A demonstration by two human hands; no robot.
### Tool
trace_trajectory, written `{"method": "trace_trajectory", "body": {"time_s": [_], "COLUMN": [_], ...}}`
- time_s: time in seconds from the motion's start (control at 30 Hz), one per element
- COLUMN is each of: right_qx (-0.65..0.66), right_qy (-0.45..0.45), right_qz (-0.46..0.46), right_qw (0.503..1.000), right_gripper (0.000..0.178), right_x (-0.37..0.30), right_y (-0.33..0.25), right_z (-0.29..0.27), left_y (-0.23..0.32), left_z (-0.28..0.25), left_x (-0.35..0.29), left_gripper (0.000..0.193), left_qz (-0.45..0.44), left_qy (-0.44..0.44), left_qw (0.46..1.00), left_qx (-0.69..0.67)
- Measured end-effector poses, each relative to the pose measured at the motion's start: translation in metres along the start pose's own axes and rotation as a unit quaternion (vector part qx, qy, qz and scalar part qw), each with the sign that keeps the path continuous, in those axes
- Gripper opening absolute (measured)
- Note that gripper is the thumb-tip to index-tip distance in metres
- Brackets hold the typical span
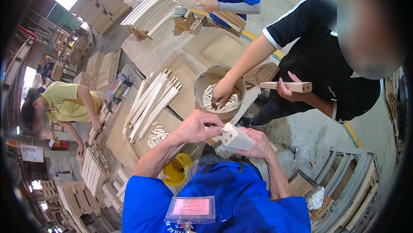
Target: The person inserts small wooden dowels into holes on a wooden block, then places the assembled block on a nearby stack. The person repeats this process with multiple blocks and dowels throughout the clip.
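Wooden block [238,139] held before the chest of the blue shirt [232,198]; its long axis runs across the body, dropping slightly toward the right, with the drilled end facing left. The right hand [257,141] is wrapped part-closed about the block's right-hand portion, leaving the drilled end exposed. The left hand [200,127], nearer to that end, lies just left of it and slightly higher in the view; thumb and fingertips are pinched together, apparently on a short peg [208,127] mostly covered by the fingers. Whether the peg is aligned with a hole cannot be told. Beyond, to the left, loose pegs [158,136] lie on the table [120,124], beside a stack of long sticks [152,104]. Straight ahead stands a bucket [198,82] containing more pegs, with a co-worker's hand [222,91] inside it; that person's other hand holds a second block [297,87].
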State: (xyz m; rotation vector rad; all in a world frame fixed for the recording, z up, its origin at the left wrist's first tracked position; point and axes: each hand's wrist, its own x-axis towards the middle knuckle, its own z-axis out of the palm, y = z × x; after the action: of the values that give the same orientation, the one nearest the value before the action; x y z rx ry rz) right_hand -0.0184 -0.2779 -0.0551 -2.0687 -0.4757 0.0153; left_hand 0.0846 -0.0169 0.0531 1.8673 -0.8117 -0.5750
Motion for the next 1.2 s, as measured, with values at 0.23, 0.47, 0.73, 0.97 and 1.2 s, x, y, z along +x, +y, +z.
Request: {"method": "trace_trajectory", "body": {"time_s": [0.23,0.47,0.73,0.97,1.2], "right_qx": [0.019,-0.039,0.055,0.116,0.097], "right_qy": [-0.008,-0.019,0.04,0.037,0.011], "right_qz": [0.007,0.025,-0.037,0.048,0.087], "right_qw": [1.0,0.999,0.997,0.991,0.991], "right_gripper": [0.075,0.07,0.07,0.054,0.061], "right_x": [-0.004,-0.006,0.025,0.03,0.028], "right_y": [-0.015,-0.028,-0.035,-0.02,-0.018], "right_z": [-0.004,-0.01,0.005,0.0,-0.003], "left_y": [0.007,0.01,0.005,-0.026,-0.003], "left_z": [-0.002,-0.006,-0.017,-0.021,0.002], "left_x": [0.0,0.001,-0.002,-0.027,-0.034], "left_gripper": [0.011,0.008,0.019,0.015,0.027], "left_qz": [-0.01,-0.005,0.063,-0.172,-0.097], "left_qy": [-0.07,-0.123,0.041,0.276,0.195], "left_qw": [0.994,0.992,0.995,0.857,0.954], "left_qx": [0.087,0.024,-0.062,-0.399,-0.207]}}
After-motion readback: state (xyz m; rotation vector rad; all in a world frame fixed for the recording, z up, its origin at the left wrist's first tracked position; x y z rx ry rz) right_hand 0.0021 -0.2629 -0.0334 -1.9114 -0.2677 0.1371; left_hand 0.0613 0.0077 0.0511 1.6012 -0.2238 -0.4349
